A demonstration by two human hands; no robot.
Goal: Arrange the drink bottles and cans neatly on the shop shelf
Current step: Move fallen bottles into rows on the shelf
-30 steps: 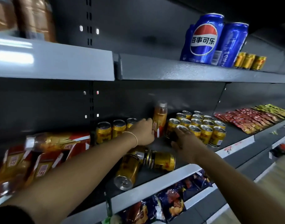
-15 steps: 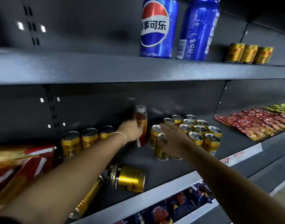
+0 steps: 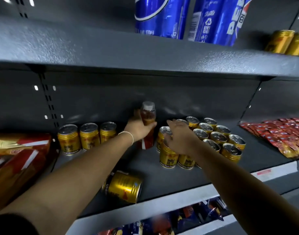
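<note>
left hand (image 3: pixel 138 128) curled round upright bottle (image 3: pixel 147 116), right hand (image 3: pixel 179 138) spread, perhaps touching gold cans (image 3: pixel 168 156)

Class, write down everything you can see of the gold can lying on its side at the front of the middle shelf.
The gold can looks like shiny metal, with a dark band near its left end and small red and blue marks on its label. It lies on its side, ends pointing roughly left and right, on the dark shelf near the front edge, apart from the upright cans. No hand touches it; the left forearm hides part of its left end.
</note>
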